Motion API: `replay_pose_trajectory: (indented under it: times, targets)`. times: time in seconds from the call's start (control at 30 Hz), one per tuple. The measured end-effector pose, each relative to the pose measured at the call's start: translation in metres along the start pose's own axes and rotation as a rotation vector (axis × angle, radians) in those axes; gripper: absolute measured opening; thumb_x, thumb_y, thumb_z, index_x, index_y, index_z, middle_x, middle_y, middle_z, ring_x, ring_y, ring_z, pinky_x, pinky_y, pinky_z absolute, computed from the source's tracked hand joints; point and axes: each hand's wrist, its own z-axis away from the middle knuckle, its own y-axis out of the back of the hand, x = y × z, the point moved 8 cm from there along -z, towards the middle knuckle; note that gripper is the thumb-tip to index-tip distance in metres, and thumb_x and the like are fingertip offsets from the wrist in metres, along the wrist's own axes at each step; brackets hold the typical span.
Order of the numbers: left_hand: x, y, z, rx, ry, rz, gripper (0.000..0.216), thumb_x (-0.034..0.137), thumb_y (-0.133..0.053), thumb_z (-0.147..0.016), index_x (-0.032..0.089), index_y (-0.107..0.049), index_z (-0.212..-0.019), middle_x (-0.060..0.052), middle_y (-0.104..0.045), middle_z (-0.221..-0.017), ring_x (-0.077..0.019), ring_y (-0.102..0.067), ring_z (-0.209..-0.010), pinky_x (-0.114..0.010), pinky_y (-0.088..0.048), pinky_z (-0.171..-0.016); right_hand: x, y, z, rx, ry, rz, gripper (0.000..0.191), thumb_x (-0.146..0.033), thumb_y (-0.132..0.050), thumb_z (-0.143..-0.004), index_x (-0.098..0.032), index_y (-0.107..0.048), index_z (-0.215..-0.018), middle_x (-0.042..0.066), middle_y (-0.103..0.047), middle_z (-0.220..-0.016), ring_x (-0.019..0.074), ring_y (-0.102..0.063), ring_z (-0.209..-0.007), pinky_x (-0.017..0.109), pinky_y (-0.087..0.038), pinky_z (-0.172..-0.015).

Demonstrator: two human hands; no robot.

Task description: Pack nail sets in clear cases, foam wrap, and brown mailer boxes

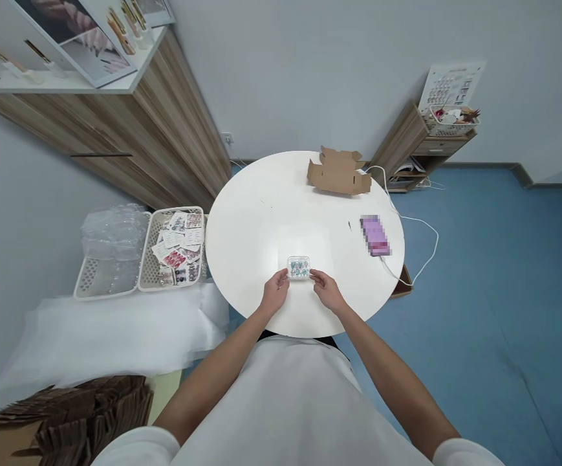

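A small clear plastic box (299,267) sits at the near middle of the white table, with several blue-green pieces inside that look like press-on nails. My left hand (275,289) grips its left side between thumb and fingers. On the opposite side, my right hand (326,289) pinches the box's right edge. Whether the box rests on the tabletop or is lifted slightly, I cannot tell.
An unfolded brown cardboard box (339,172) lies at the back of the round white table (242,239). Right of it are a blurred purple device (376,235) and a white cable (419,219). Left stand a basket of nail packs (145,259) and a basket of clear plastic (83,278).
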Motion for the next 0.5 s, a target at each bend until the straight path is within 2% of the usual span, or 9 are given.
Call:
replay_pose_trajectory:
  times: [0.1, 0.2, 0.5]
  targets:
    - [-0.001, -0.027, 0.011, -0.034, 0.020, -0.032, 0.038, 0.018, -0.044, -0.078, 0.018, -0.047, -0.116, -0.008, -0.052, -0.120, -0.0172, -0.052, -0.105, -0.033, -0.042, -0.090, 0.016, 0.024, 0.010, -0.017, -0.004, 0.043, 0.051, -0.006, -0.038, -0.065, -0.023, -0.048, -0.112, 0.005, -0.052, -0.116, 0.0148, -0.054, -0.102, 0.034, -0.043, -0.089]
    - [-0.005, -0.042, 0.022, -0.029, 0.056, -0.069, 0.037, 0.020, -0.044, -0.079, 0.017, -0.048, -0.115, -0.008, -0.053, -0.118, -0.0164, -0.052, -0.104, -0.032, -0.042, -0.089, 0.027, 0.035, 0.016, -0.043, 0.032, 0.095, 0.049, -0.004, -0.037, -0.064, -0.022, -0.052, -0.108, 0.005, -0.053, -0.112, 0.0143, -0.056, -0.097, 0.033, -0.044, -0.087]
    - [-0.013, -0.046, 0.046, 0.093, 0.089, -0.178, 0.031, 0.022, -0.043, -0.079, 0.018, -0.054, -0.108, -0.007, -0.060, -0.108, -0.0163, -0.056, -0.098, -0.032, -0.044, -0.086, 0.039, 0.025, 0.028, -0.158, 0.122, 0.234, 0.049, -0.003, -0.037, -0.064, -0.020, -0.055, -0.106, 0.006, -0.052, -0.109, 0.0142, -0.055, -0.094, 0.033, -0.044, -0.086]
